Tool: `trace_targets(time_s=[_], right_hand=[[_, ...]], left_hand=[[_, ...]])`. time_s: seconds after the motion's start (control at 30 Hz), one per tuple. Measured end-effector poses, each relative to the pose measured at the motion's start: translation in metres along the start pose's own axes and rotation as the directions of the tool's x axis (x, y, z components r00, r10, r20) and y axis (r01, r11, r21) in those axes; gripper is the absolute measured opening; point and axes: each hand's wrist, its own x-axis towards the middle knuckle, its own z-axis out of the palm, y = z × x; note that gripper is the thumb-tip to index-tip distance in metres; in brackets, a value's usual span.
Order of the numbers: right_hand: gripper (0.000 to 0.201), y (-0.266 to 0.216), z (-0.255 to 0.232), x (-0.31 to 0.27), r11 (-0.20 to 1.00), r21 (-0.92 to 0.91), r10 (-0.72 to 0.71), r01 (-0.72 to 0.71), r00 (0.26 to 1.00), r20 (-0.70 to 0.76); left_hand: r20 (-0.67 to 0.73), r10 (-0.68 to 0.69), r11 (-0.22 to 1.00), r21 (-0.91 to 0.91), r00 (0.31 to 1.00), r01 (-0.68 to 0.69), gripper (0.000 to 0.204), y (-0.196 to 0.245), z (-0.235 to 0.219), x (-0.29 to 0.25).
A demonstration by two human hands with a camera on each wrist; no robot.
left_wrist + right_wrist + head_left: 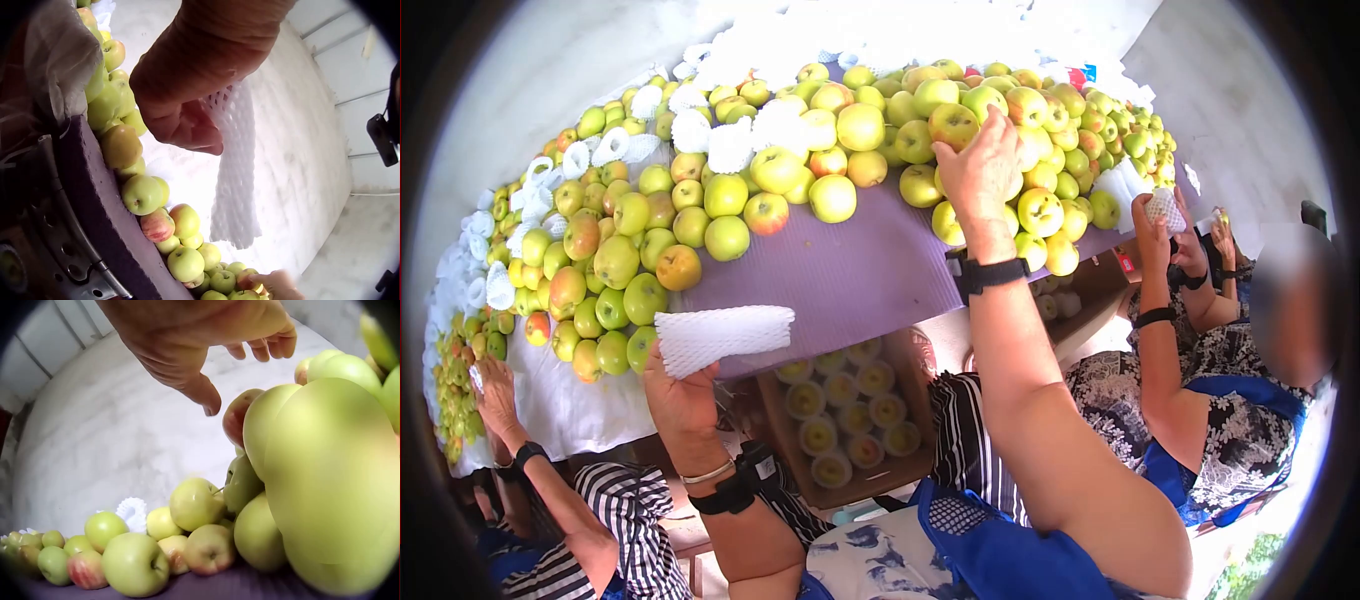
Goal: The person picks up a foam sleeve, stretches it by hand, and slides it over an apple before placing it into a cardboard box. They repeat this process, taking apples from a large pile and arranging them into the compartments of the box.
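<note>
My left hand (683,405) pinches one end of a white foam net sleeve (735,338) beside the front edge of the table. In the left wrist view the foam sleeve hangs down long and flat from the curled fingers. Over the apple heap my right hand (985,170) reaches out, thumb and fingers spread apart. A yellow-red apple (953,124) lies right at its thumb and fingertips. The right wrist view shows that hand (206,344) above the apples with nothing in its grasp; a large green-yellow apple (331,481) fills the near foreground.
Green, yellow and reddish apples (615,262) cover much of the purple tabletop (820,265). White foam nets (730,147) lie among them. Below the table edge stands a cardboard box (788,455) of netted apples. Other people's hands work at left (498,395) and right (1152,235).
</note>
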Motion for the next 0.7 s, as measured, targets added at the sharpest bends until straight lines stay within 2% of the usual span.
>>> trace_targets(time_s=[0.1, 0.2, 0.3, 0.4, 0.43, 0.47, 0.5, 0.53, 0.57, 0.63, 0.7], right_hand=[[0.073, -0.004, 0.008, 0.012, 0.978, -0.166, 0.162, -0.124, 0.958, 0.238], [0.068, 0.002, 0.023, 0.020, 0.963, -0.251, 0.165, -0.095, 0.948, 0.271], [0.066, 0.003, 0.025, 0.027, 0.963, -0.244, 0.188, -0.115, 0.935, 0.300], [0.064, 0.001, 0.014, 0.026, 0.998, -0.061, 0.022, -0.013, 0.988, 0.155], [0.063, -0.010, 0.001, 0.023, 0.966, 0.207, 0.103, -0.153, 0.967, 0.235], [0.062, -0.022, -0.015, 0.019, 0.843, 0.443, 0.158, -0.304, 0.929, 0.335], [0.062, -0.031, -0.026, 0.012, 0.640, 0.624, 0.181, -0.448, 0.877, 0.445], [0.055, -0.037, -0.032, 0.002, 0.342, 0.761, 0.107, -0.551, 0.828, 0.551], [0.049, -0.046, -0.042, -0.012, 0.021, 0.771, 0.003, -0.637, 0.771, 0.637], [0.041, -0.042, -0.036, -0.036, -0.359, 0.516, -0.195, -0.778, 0.603, 0.774], [0.045, -0.044, -0.025, -0.056, -0.402, 0.436, -0.226, -0.805, 0.549, 0.805]], left_hand=[[-0.015, -0.005, 1.000, 0.025, 1.000, 0.005, 0.025, -0.002, 0.008, 0.000], [-0.015, 0.003, 1.000, 0.013, 1.000, -0.003, 0.024, -0.005, 0.014, 0.000], [0.056, 0.011, 1.000, -0.009, 0.998, -0.011, 0.022, -0.010, 0.012, 0.002], [0.031, 0.013, 1.000, 0.024, 0.999, -0.014, 0.020, -0.011, 0.021, -0.002], [0.018, 0.046, 0.996, 0.071, 0.999, -0.048, 0.020, -0.012, 0.021, -0.002], [0.003, 0.080, 0.989, 0.121, 0.997, -0.080, 0.020, -0.014, 0.019, -0.002], [-0.010, 0.114, 0.979, 0.172, 0.993, -0.111, 0.020, -0.014, 0.019, -0.002], [-0.050, 0.160, 0.969, 0.196, 0.986, -0.148, 0.018, -0.016, 0.023, -0.002], [-0.055, 0.159, 0.973, 0.179, 0.986, -0.147, 0.017, -0.018, 0.025, -0.003], [-0.067, 0.156, 0.979, 0.144, 0.985, -0.145, 0.017, -0.020, 0.027, -0.005], [-0.049, 0.085, 0.994, 0.067, 0.995, -0.081, 0.016, -0.021, 0.028, -0.006]])
